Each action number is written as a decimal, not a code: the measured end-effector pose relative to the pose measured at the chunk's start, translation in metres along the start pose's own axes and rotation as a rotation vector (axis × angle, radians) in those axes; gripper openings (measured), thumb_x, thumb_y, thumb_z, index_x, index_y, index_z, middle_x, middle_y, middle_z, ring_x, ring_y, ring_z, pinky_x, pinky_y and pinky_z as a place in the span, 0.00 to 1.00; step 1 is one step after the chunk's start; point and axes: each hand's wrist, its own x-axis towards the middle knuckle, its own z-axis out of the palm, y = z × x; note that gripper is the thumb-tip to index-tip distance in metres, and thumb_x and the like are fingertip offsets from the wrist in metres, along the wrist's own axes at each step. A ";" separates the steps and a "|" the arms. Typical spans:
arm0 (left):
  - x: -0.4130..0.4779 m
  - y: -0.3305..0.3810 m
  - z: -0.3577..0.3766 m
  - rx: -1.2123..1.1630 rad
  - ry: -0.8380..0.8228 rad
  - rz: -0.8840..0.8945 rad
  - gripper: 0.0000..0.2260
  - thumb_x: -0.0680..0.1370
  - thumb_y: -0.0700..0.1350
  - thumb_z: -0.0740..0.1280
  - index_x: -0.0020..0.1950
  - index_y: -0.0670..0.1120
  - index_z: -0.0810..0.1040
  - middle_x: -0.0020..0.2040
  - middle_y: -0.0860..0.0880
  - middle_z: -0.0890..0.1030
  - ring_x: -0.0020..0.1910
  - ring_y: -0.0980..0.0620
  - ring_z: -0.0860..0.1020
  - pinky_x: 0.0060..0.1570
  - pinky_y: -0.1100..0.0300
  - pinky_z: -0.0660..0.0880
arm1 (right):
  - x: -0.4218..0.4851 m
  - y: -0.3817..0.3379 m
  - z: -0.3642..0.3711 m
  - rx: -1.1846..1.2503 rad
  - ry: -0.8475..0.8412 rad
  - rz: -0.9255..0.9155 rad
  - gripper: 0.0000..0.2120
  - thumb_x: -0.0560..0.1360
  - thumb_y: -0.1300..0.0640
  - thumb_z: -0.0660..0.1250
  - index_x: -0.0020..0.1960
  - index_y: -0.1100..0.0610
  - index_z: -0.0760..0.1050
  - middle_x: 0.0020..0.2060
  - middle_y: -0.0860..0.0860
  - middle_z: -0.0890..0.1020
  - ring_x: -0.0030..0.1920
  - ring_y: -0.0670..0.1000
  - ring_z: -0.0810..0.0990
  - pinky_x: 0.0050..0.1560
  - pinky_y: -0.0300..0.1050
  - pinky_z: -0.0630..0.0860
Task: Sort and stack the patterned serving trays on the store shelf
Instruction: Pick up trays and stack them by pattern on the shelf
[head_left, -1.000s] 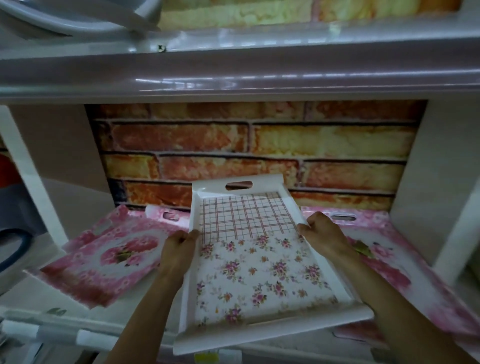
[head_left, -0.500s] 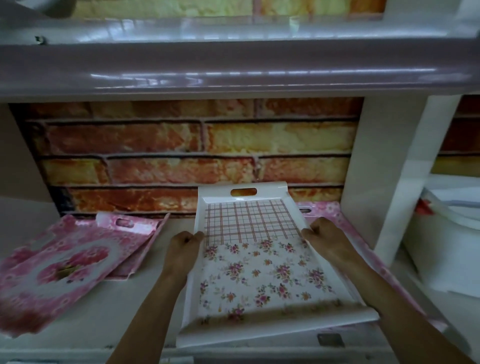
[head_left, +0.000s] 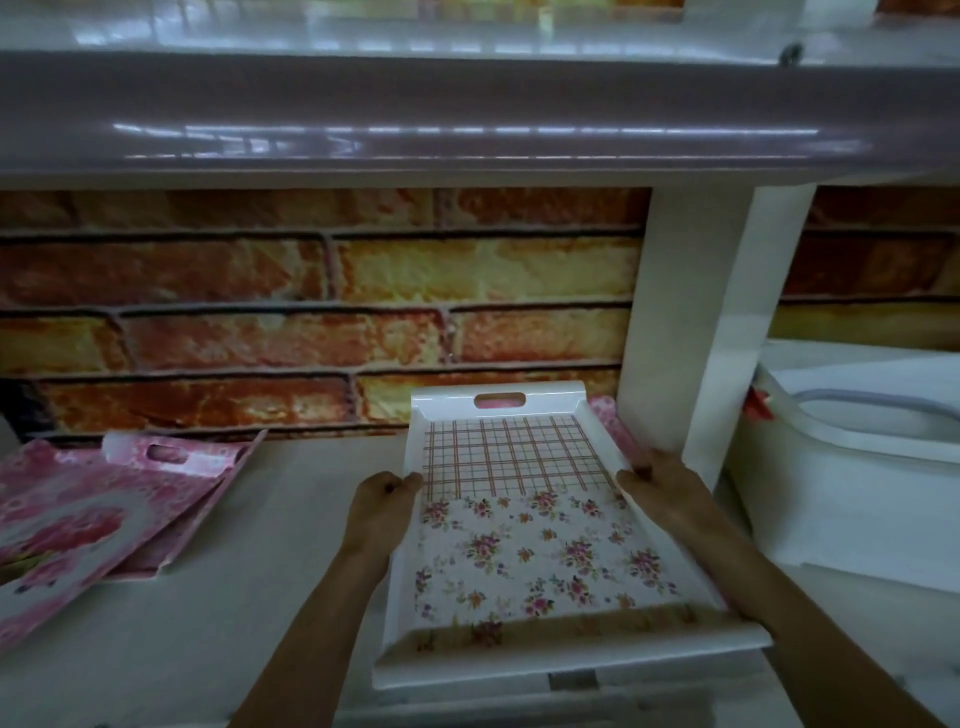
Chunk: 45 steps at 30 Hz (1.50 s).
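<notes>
A white tray (head_left: 524, 525) with a plaid upper half and small flowers on its lower half sits at the right end of the shelf bay. My left hand (head_left: 382, 506) grips its left rim and my right hand (head_left: 662, 496) grips its right rim. It lies over a pink floral tray (head_left: 605, 415), of which only the far right corner shows. Two pink floral trays (head_left: 104, 514) lie overlapped at the left of the shelf (head_left: 249, 597).
A white upright divider (head_left: 691, 332) stands just right of the held tray. Beyond it sits a white plastic tub (head_left: 857, 467). A brick-pattern wall (head_left: 311, 312) backs the bay. The upper shelf's edge (head_left: 467, 119) hangs overhead.
Gripped by both hands, the white tray has shifted right along the shelf, up near the divider, over the right pink tray. The left pink trays now lie farther from it.
</notes>
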 end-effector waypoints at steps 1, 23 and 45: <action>-0.001 0.001 0.006 0.004 -0.006 -0.003 0.19 0.79 0.49 0.65 0.34 0.44 0.60 0.31 0.45 0.63 0.31 0.49 0.66 0.34 0.58 0.62 | 0.001 0.007 -0.003 0.015 -0.011 0.002 0.12 0.78 0.51 0.62 0.48 0.60 0.77 0.42 0.56 0.82 0.43 0.53 0.80 0.48 0.48 0.77; -0.008 -0.003 0.070 0.282 0.080 0.033 0.18 0.80 0.51 0.62 0.32 0.46 0.66 0.32 0.48 0.73 0.34 0.48 0.73 0.35 0.58 0.64 | -0.002 0.066 -0.026 0.031 -0.005 -0.022 0.08 0.78 0.57 0.64 0.53 0.58 0.79 0.44 0.51 0.79 0.42 0.47 0.75 0.36 0.34 0.67; 0.013 -0.012 0.081 0.543 0.166 0.064 0.13 0.80 0.55 0.58 0.42 0.47 0.72 0.37 0.49 0.75 0.38 0.47 0.73 0.41 0.57 0.69 | 0.013 0.073 -0.001 0.072 0.097 -0.023 0.05 0.78 0.56 0.67 0.46 0.53 0.72 0.39 0.48 0.77 0.40 0.47 0.76 0.40 0.39 0.70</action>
